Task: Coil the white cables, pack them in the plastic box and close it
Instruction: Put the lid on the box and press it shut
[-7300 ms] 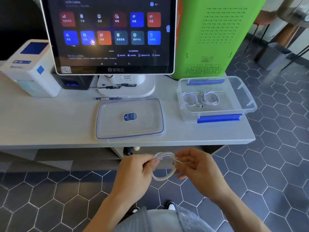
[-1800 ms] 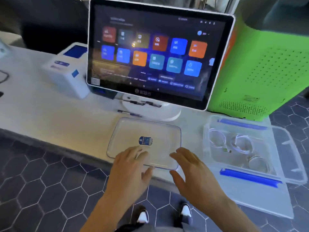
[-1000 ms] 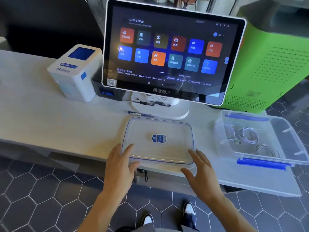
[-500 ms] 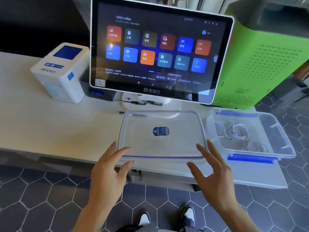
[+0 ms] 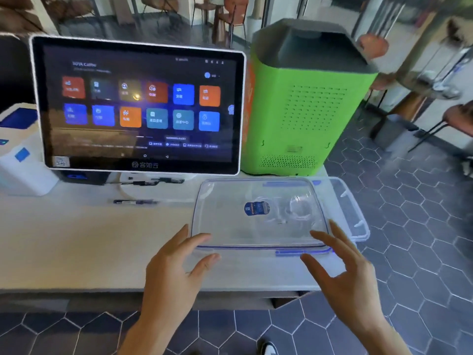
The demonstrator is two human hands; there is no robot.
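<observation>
A clear plastic lid (image 5: 230, 224) with a blue rim and a round blue sticker hovers partly over the clear plastic box (image 5: 359, 221) at the counter's right end. My left hand (image 5: 176, 265) pinches the lid's near left corner, fingers above and thumb below. The near right edge sits between the index finger and thumb of my right hand (image 5: 343, 275). Coiled white cables (image 5: 299, 208) lie inside the box and show blurred through the lid. A blue clasp (image 5: 294, 252) on the box's near side shows under the lid's edge.
A touchscreen terminal (image 5: 138, 106) stands behind the lid, with a green machine (image 5: 307, 106) to its right and a white printer (image 5: 18, 162) at far left. A pen (image 5: 133, 201) lies near the screen's base. Hexagon floor tiles lie beyond the counter's right edge.
The third coil went into the box. Both hands took the lid by its near corners, lifted it off the counter and carried it right, over the box.
</observation>
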